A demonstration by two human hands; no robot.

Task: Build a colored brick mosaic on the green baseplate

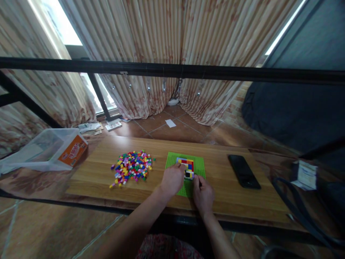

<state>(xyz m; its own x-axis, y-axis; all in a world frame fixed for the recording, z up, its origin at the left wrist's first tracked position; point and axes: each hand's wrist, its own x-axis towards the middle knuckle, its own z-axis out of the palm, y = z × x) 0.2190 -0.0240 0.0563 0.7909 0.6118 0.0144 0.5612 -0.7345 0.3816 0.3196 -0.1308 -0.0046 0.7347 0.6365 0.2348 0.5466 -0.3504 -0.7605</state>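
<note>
A green studded baseplate [199, 163] lies on the wooden board, and a block of many-coloured toy bricks [191, 166] sits on it. My left hand [174, 178] reaches over the block's left side, its fingers closed together with the tips on the bricks. At the block's near right corner, my right hand [203, 194] is curled, thumb and fingers drawn together. Whatever is between those right fingers is too small or hidden to make out. Left of the baseplate spreads a loose pile of small coloured bricks [133, 166].
A black phone [244, 171] lies on the right of the wooden board [91, 172]. Beyond its left end stands a clear plastic box [51, 138] with an orange label. A dark strap [292, 201] hangs near the right end. A black rail [151, 69] crosses in front of the curtains.
</note>
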